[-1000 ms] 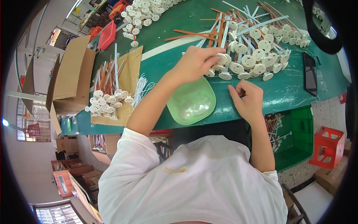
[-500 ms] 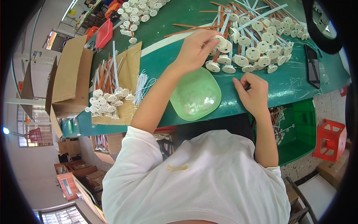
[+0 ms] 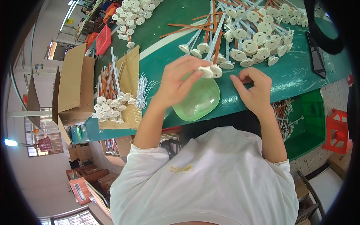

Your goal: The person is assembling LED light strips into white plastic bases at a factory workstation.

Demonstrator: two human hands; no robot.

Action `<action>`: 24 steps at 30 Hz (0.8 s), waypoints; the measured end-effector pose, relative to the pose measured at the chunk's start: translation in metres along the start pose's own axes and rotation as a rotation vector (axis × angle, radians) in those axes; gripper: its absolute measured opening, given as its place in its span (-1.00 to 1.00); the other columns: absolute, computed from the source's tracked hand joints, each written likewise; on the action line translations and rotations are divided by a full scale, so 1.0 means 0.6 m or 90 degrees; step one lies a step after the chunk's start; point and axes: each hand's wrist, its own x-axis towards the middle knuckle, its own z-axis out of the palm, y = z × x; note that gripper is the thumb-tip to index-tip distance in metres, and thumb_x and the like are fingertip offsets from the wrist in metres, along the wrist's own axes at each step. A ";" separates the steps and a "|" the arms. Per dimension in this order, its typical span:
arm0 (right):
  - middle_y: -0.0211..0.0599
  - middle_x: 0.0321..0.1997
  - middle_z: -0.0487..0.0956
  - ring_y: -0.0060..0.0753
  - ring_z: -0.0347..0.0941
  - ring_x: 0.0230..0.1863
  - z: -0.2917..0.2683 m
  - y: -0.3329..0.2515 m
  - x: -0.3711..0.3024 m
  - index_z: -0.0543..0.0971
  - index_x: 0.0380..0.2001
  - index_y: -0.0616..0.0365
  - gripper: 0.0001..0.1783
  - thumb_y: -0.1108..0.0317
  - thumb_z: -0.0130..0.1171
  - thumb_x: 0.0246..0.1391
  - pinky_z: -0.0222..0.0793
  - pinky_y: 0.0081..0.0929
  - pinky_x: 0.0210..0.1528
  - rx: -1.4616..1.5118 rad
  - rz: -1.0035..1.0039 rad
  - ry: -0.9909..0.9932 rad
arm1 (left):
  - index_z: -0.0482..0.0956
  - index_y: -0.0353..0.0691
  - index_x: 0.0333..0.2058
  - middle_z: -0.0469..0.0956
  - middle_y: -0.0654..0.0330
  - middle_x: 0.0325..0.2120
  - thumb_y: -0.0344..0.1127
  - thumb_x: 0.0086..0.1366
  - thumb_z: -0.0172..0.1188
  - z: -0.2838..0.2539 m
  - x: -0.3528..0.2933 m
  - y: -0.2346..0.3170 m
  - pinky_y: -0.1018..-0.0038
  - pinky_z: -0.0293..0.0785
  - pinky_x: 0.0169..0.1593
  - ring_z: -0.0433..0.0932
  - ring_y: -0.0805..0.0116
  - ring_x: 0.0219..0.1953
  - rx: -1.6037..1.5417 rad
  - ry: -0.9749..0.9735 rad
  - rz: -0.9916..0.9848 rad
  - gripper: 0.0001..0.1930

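Note:
My left hand (image 3: 179,80) is closed on white round discs (image 3: 210,71) that sit at the ends of flat strips, one grey-blue and one orange-brown. It holds them above the back edge of a light green square bowl (image 3: 198,99). The strips run away from me toward a big heap of similar white discs (image 3: 258,41) and strips. My right hand (image 3: 255,88) hovers by the table, to the right of the bowl. Its fingers are loosely curled, with a gap between thumb and fingers, and nothing shows in it.
On cardboard at left lie a bundle of disc-ended strips (image 3: 108,108) and white cords (image 3: 141,92). Beyond are a cardboard box (image 3: 73,82), a red tray (image 3: 104,40) and more discs (image 3: 133,15). A phone-like black slab (image 3: 317,56) lies right; a green crate (image 3: 305,129) stands below.
My left hand has come nearer and to the left, drawing discs and strips from the heap over the bowl. My right hand stays nearly in place. The whole view has shifted slightly.

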 end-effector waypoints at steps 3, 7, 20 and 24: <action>-0.26 -0.32 0.61 -0.45 0.48 -0.48 0.002 -0.039 -0.004 0.60 -0.37 0.23 -0.75 0.53 0.43 -0.19 0.41 -0.59 -0.44 0.031 -0.074 -0.013 | 0.63 -0.31 -0.12 0.62 0.05 -0.28 -0.51 0.22 0.15 0.010 -0.036 0.025 0.44 0.49 -0.16 0.59 0.25 -0.25 -0.046 0.018 -0.026 -0.75; -0.13 -0.17 0.64 -0.43 0.56 -0.38 0.022 -0.054 -0.017 0.63 -0.23 0.27 -0.64 0.61 0.42 -0.21 0.45 -0.59 -0.44 0.096 -0.143 -0.026 | 0.64 -0.34 -0.10 0.65 0.07 -0.38 -0.54 0.16 0.21 0.028 -0.072 0.043 0.49 0.53 -0.25 0.65 0.27 -0.32 -0.122 0.052 -0.058 -0.71; -0.24 -0.37 0.68 -0.40 0.60 -0.46 0.041 -0.073 -0.059 0.69 -0.27 0.20 -0.74 0.61 0.36 -0.12 0.46 -0.61 -0.46 0.089 -0.118 0.078 | 0.62 -0.41 -0.06 0.66 0.06 -0.46 -0.65 0.16 0.16 0.062 -0.117 0.064 0.59 0.52 -0.42 0.66 0.38 -0.50 -0.203 0.134 -0.061 -0.66; -0.21 -0.39 0.68 -0.46 0.57 -0.47 0.041 -0.078 -0.065 0.67 -0.25 0.26 -0.72 0.66 0.36 -0.12 0.40 -0.65 -0.50 0.087 -0.115 0.086 | 0.62 -0.42 -0.08 0.66 0.03 -0.44 -0.63 0.09 0.23 0.068 -0.124 0.073 0.56 0.55 -0.39 0.67 0.31 -0.49 -0.092 0.162 -0.032 -0.65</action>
